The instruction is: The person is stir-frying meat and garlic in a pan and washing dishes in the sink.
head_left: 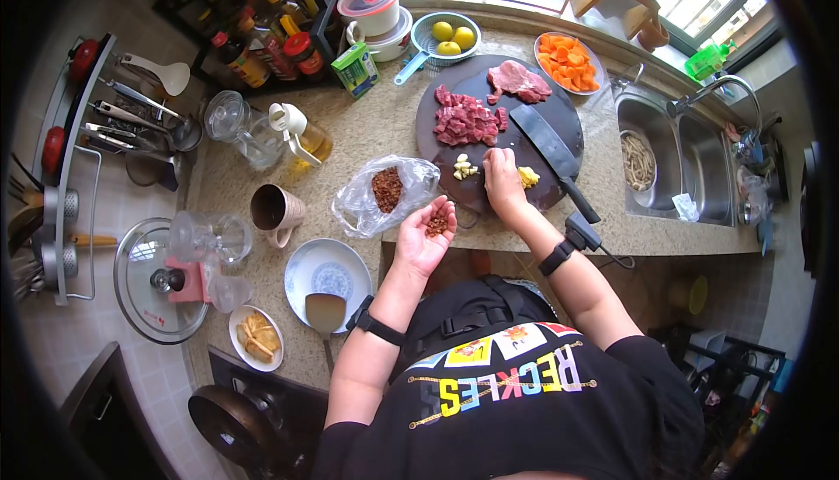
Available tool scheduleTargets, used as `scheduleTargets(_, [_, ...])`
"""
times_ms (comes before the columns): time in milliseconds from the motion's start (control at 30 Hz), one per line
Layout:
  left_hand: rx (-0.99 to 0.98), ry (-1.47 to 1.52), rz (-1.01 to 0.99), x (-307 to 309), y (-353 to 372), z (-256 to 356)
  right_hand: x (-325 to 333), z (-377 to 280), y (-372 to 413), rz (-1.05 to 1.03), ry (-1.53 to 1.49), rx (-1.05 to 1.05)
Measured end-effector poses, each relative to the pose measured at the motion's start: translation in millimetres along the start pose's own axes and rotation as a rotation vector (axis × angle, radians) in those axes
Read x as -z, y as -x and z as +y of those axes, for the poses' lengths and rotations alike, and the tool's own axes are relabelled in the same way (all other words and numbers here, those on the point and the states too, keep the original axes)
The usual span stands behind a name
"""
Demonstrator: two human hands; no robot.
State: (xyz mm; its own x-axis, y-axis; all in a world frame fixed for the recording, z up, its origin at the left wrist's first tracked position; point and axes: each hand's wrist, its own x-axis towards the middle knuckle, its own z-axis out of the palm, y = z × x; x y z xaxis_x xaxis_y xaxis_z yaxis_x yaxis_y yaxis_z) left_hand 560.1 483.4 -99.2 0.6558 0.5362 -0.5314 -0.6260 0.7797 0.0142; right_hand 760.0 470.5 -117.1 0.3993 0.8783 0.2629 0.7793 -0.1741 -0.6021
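Observation:
My left hand [422, 246] is cupped palm up, with a small heap of reddish-brown peppercorns [437, 225] in it. Just behind it lies an open clear plastic bag [354, 200] with more of the same peppercorns [387, 190] inside. Over the round dark cutting board [446, 82], my right hand [502, 181] points down with its fingers drawn together; what they hold, if anything, is hidden. Garlic cloves [464, 166] lie to its left and chopped yellow ginger [528, 177] to its right. Diced red meat [465, 119], a meat slice [518, 82] and a cleaver [544, 140] also rest on the board.
A plate of cut carrots [568, 63] stands behind the board, beside the double sink [690, 165]. Leftward are a mug [278, 211], an oil jug [301, 135], a blue-white bowl [328, 272] with a spatula [325, 314] over it, and a glass lid [144, 281].

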Motion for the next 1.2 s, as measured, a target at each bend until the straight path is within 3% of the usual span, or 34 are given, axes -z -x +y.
scheduleTargets(67, [0.001, -0.003, 0.001, -0.3, -0.9, -1.3, -5.1, 11.1, -2.3, 0.092, -0.045, 0.073])
scheduleTargets(167, [-0.008, -0.008, 0.015, -2.5, -2.9, -4.0, -10.9, 23.6, -8.2, 0.080, -0.432, -0.282])
scheduleTargets(200, [-0.006, -0.011, 0.012, -3.8, -3.8, -4.9, -5.4, 21.2, -10.0, 0.079, -0.432, -0.283])
scheduleTargets(267, [-0.004, -0.015, 0.008, -3.8, -5.1, -6.1, 11.2, 12.1, -13.7, -0.065, -1.008, -0.722])
scheduleTargets(333, [0.011, -0.011, -0.022, -2.7, -6.5, -7.0, 15.1, 14.5, -12.4, -0.076, -1.106, -0.713])
scheduleTargets(400, [0.007, -0.009, -0.022, -3.1, -8.6, -8.2, 18.4, 16.9, -12.9, -0.106, -1.539, -0.829])
scheduleTargets(567, [-0.026, 0.014, -0.034, -15.5, -20.9, -13.2, 35.5, 3.1, -8.5, -0.080, -1.916, -0.970])
scheduleTargets(733, [-0.107, -0.027, -0.013, -31.1, -46.0, -28.2, 47.0, -23.3, -0.1, -0.108, -1.946, -0.831])
scheduleTargets(800, [-0.104, -0.032, -0.065, -26.3, -57.8, -33.6, 51.7, -37.8, 5.8, -0.086, -1.802, -0.645])
scheduleTargets(867, [-0.080, 0.012, -0.172, -20.7, -69.3, -39.9, 49.4, -45.9, 13.2, -0.050, -1.745, -0.609])
scheduleTargets(933, [-0.126, -0.033, -0.062, -41.1, -64.2, -51.4, 51.6, -59.6, 19.4, -0.001, -1.669, -0.450])
scheduleTargets(1067, [-0.076, -0.119, -0.125, -43.8, -64.2, -60.2, 43.3, -53.2, 37.7, -0.016, -1.077, -0.169])
scheduleTargets(1133, [-0.028, -0.091, -0.333, -36.3, -70.4, -62.9, 52.3, -62.3, 41.7, 0.002, -1.071, -0.204])
scheduleTargets(1200, [-0.051, -0.102, -0.296, -29.7, -73.4, -68.7, 55.9, -60.8, 42.3, 0.004, -0.893, 0.025])
